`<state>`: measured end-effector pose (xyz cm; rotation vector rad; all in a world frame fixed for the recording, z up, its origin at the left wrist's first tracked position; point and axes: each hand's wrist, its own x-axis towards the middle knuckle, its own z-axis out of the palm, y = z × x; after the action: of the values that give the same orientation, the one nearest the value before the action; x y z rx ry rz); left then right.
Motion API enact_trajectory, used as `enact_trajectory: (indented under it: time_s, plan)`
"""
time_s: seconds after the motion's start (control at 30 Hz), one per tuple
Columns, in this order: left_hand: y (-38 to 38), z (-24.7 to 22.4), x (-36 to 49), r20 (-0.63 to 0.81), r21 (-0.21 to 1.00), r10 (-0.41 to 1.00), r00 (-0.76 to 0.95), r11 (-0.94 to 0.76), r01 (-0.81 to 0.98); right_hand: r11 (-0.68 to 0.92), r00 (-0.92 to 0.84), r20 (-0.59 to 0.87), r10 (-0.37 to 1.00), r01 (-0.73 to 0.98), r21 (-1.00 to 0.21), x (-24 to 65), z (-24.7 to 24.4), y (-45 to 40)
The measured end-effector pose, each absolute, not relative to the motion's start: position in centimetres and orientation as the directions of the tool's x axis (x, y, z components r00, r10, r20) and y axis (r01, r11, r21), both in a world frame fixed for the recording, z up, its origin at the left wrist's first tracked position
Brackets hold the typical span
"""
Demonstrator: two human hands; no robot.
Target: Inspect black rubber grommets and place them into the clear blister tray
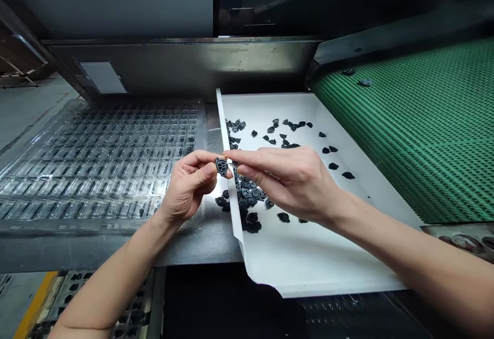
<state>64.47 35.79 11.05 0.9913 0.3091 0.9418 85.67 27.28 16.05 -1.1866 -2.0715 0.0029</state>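
Note:
My left hand [192,180] pinches a small black round part with a spoked centre and side lugs [221,166] between thumb and fingers, over the left rim of the white tray [320,267]. From the right, my right hand [297,177] reaches in with index finger and thumb close together, the index fingertip beside the part. Something thin and dark may lie between those fingertips, too small to make out. Beneath both hands, a heap of similar black parts [247,192] lies along the tray's left side. A few more sit just outside the rim.
Clear plastic trays with many pockets [96,169] stand at left, some pockets holding dark parts. A green mesh conveyor belt [417,123] borders the right, carrying two dark parts. A metal machine panel [173,69] closes off the back. Below left is another filled tray [133,308].

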Motion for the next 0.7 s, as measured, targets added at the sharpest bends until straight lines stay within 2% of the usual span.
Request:
enact_trajectory:
  time_s: [0.43,0.7]
  plan:
    - [35.87,10.99,64.38,0.168,0.822,0.810,0.562,0.200,-0.533,0.572,-0.309,0.597,0.740,0.757,-0.317,85.45,16.01,27.04]
    - [35.95,10.97,64.28,0.157,0.819,0.801,0.578,0.221,-0.529,0.569,-0.297,0.585,0.755,0.741,-0.358,85.52,16.16,27.09]
